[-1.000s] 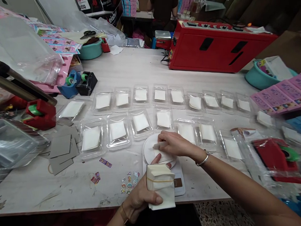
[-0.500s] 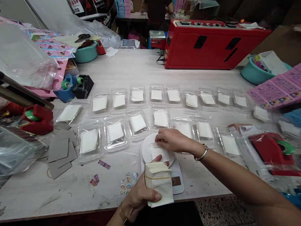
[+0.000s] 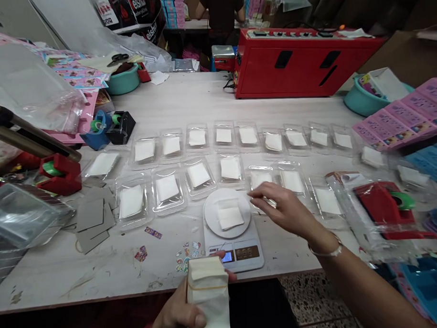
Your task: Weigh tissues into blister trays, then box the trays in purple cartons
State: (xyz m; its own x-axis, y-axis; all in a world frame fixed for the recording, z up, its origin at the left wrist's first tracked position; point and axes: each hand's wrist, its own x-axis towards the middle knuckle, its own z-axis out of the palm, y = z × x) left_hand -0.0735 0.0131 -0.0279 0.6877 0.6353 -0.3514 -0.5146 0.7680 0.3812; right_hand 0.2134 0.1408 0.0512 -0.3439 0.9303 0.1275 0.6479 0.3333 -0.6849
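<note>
My left hand (image 3: 184, 308) is wrapped round a thick stack of off-white paper squares (image 3: 209, 296) with a rubber band across it, in front of the table's near edge. Past it stands a white kitchen scale (image 3: 210, 245) with a lit display. A few white paper squares (image 3: 231, 217) lie on its round plate. Just right of the plate hovers my right hand (image 3: 282, 207), its fingers stretched out with nothing in them. Behind the scale, clear plastic trays (image 3: 170, 206), each holding white paper squares, stand in two rows.
Grey cards (image 3: 90, 216) and small stickers (image 3: 187, 253) lie left of the scale. Tape dispensers stand at both sides, one a red dispenser (image 3: 379, 201) at right. A red machine (image 3: 297, 65) stands at the back. Beyond the table is another person (image 3: 222, 11).
My right hand has drawn back to the right from the scale's plate, leaving paper squares on it. My left hand has moved down and left with the banded stack, uncovering the scale's display.
</note>
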